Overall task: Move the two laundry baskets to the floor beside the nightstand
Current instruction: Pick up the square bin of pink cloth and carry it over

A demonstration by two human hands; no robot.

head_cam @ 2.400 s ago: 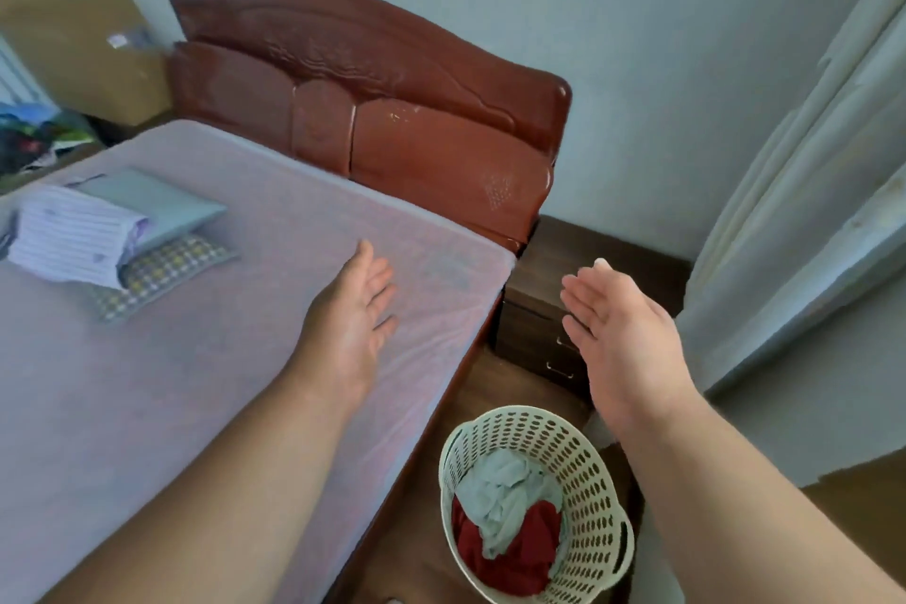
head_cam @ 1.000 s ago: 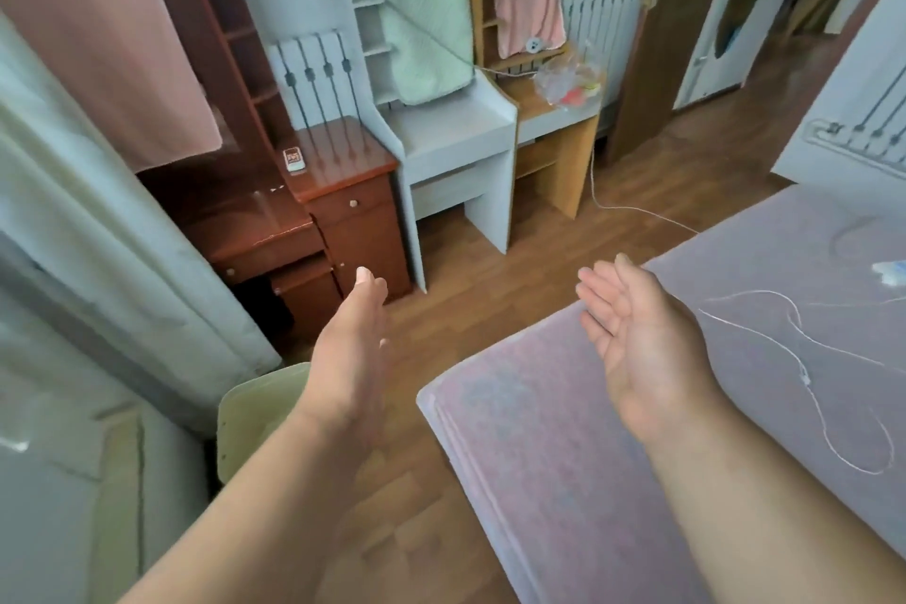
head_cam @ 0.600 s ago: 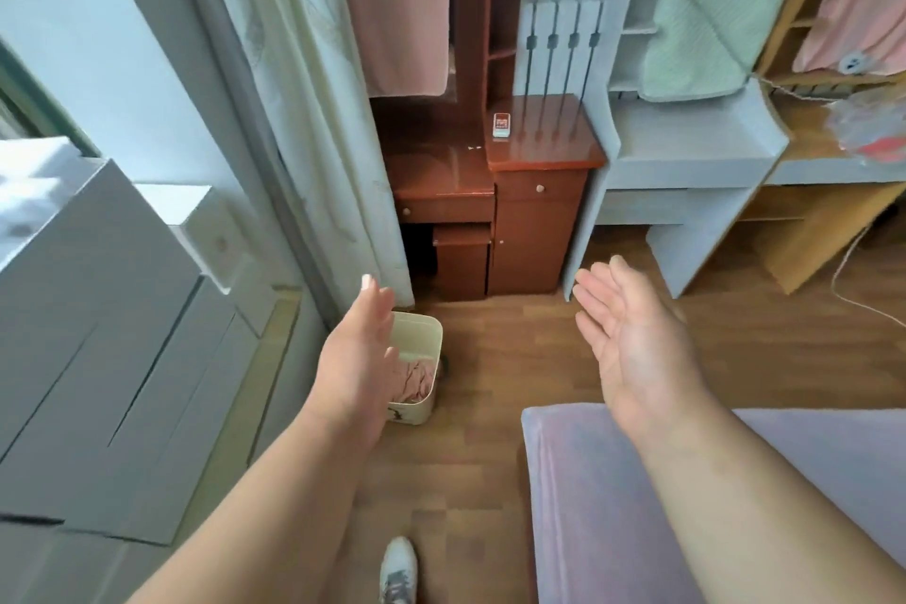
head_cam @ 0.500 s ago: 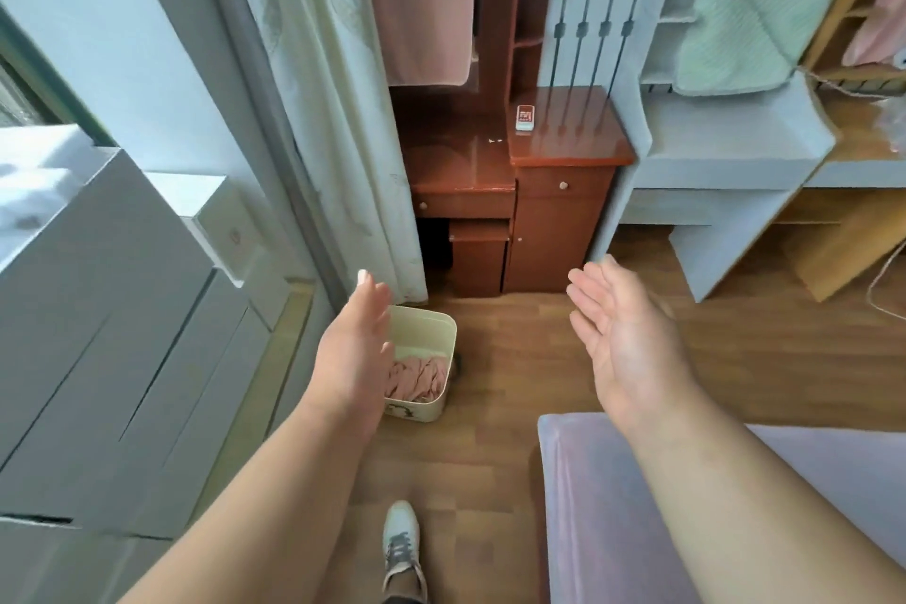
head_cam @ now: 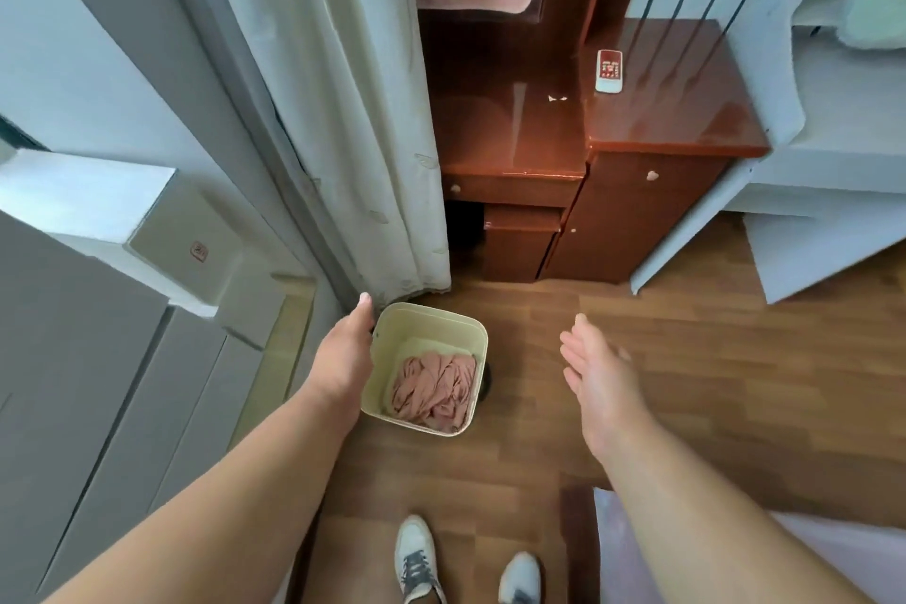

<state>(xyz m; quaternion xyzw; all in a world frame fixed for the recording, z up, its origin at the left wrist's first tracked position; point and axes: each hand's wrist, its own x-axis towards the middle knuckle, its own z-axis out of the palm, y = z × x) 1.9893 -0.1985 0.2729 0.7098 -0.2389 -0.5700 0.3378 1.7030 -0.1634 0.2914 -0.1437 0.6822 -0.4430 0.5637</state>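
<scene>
Below, both bare forearms reach forward and down over the wood floor. Left hand: extended along the left outer wall of the basket, back of the hand facing left, fingers straight and together, fingertips level with the basket's far left corner. Hand sits just beside or against the rim; contact cannot be told for sure. No fingers curled over the edge, nothing gripped.

Right hand: held apart from the basket, well to its right, above bare floor. Palm turned inward toward the left, fingers spread loosely and a little blurred. Empty.

Basket: pale cream, squarish with rounded corners, solid-looking walls, upright on the floor. Inside, a crumpled pink cloth lies on the bottom, filling only the lower part. A dark rounded shape shows at its right side, unclear what.

Position: basket stands on the floor near the hem of the cream curtain, which hangs just beyond its far left corner. Farther off, a glossy reddish-brown desk with a small white remote on top. Grey-white cabinet at left. Near edge: two white sneakers on the floor, and a pinkish mattress corner at lower right.
</scene>
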